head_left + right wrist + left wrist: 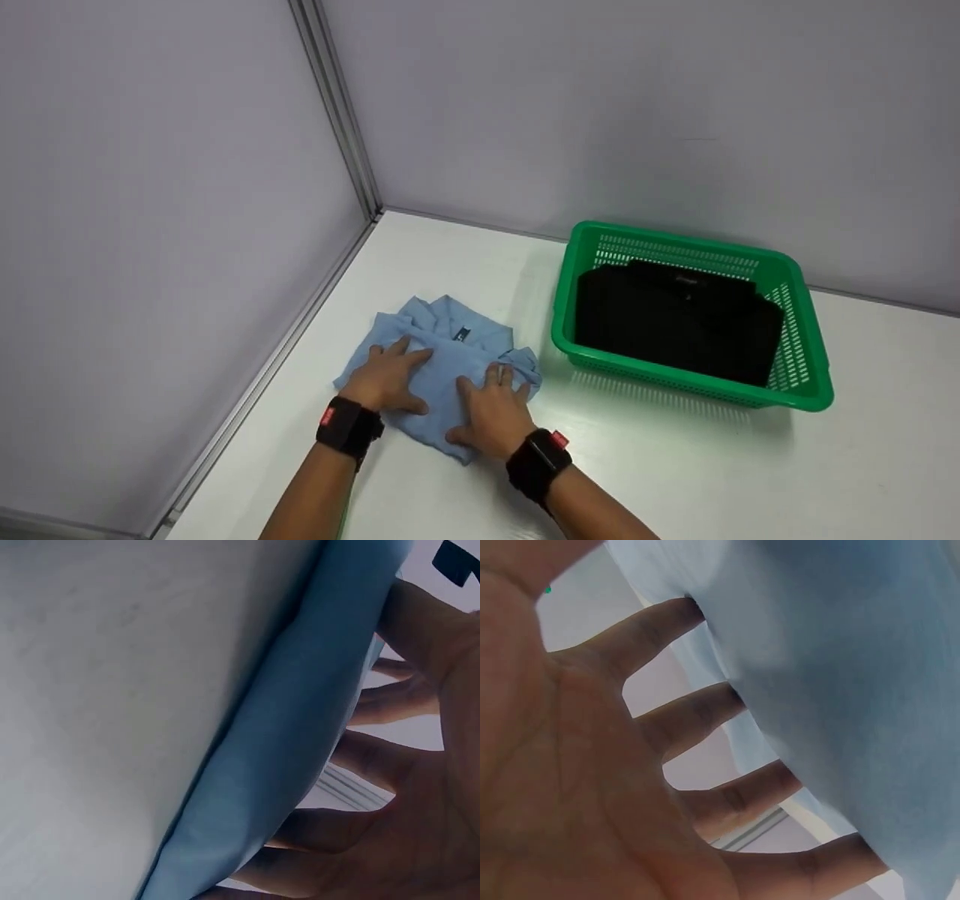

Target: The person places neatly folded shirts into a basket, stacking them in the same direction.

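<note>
Head: LH [384, 381], RH [495, 414] splayed on blue shirt [441, 381].

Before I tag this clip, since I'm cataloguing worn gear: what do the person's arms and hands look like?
The left hand and right hand are ungloved, and no sleeve shows on the visible forearms. Each wrist wears a thick black band with a small red tag; the right one looks squarish on top.
</note>
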`<action>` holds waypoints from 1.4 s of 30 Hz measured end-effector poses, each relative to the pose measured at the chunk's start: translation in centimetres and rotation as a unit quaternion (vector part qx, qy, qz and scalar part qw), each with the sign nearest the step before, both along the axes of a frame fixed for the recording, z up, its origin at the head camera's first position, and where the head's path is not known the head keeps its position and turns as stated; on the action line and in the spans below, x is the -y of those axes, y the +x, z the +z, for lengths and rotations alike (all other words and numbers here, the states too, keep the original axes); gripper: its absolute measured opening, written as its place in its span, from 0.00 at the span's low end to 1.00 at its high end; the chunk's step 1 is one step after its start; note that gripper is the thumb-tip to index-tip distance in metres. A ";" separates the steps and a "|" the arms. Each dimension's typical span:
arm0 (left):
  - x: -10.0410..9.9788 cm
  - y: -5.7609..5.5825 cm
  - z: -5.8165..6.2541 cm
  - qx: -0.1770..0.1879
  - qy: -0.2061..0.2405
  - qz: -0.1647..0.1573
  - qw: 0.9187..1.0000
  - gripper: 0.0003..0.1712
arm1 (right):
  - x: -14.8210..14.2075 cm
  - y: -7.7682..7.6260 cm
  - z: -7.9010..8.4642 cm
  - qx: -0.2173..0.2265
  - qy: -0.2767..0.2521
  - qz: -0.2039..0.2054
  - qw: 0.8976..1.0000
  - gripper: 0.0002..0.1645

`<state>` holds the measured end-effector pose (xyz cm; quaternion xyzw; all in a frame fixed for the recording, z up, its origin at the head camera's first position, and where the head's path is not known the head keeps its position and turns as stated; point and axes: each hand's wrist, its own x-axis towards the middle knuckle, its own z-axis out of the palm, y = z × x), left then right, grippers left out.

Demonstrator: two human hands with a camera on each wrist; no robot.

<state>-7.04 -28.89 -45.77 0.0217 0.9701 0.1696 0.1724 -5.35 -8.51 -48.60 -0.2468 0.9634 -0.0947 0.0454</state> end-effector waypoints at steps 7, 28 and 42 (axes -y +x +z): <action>0.1 1.2 -0.3 -0.027 -0.016 0.004 0.999 0.55 | 0.8 0.5 -0.7 -0.043 -0.003 -0.028 0.999 0.50; -0.2 1.1 0.0 -0.008 -0.028 -0.034 0.999 0.61 | 0.2 -1.3 0.7 0.029 0.039 -0.017 0.999 0.70; -0.7 1.2 0.2 0.011 -0.006 -0.032 0.999 0.57 | -0.4 -1.8 0.6 0.034 0.026 -0.008 0.999 0.68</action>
